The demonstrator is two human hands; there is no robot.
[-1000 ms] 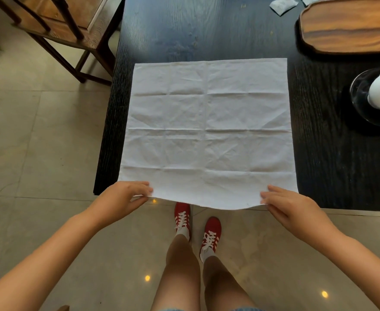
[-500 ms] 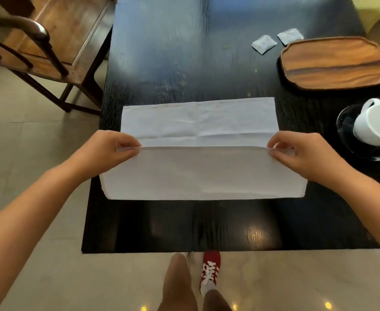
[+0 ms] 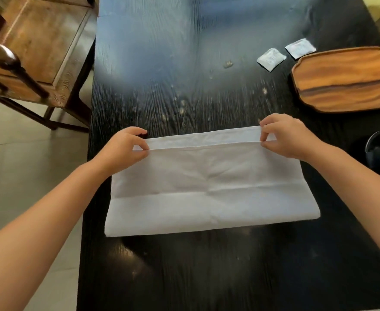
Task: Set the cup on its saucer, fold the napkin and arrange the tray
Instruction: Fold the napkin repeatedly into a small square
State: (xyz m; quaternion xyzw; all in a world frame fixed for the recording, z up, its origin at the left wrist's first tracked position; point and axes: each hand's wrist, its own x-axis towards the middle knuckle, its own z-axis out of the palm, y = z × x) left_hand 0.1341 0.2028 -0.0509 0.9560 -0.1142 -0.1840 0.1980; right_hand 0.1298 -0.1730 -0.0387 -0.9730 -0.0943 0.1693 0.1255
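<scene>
Dark table (image 3: pixel 184 277) carried the half-folded napkin (image 3: pixel 207 189); left hand (image 3: pixel 126 147) and right hand (image 3: pixel 290 138) pinched its upper layer's corners. Uneven release risked a skewed fold.

Soft daylight throws bluish glare across the far half of the black table (image 3: pixel 153 52), with wide-angle bending at the edges.

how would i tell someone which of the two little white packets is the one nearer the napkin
Start at the wooden tray on the far right of the black table. Two packets lie off its far left corner. The nearer packet sits alone on bare table, further left; the other packet almost touches the tray's rim.
</scene>
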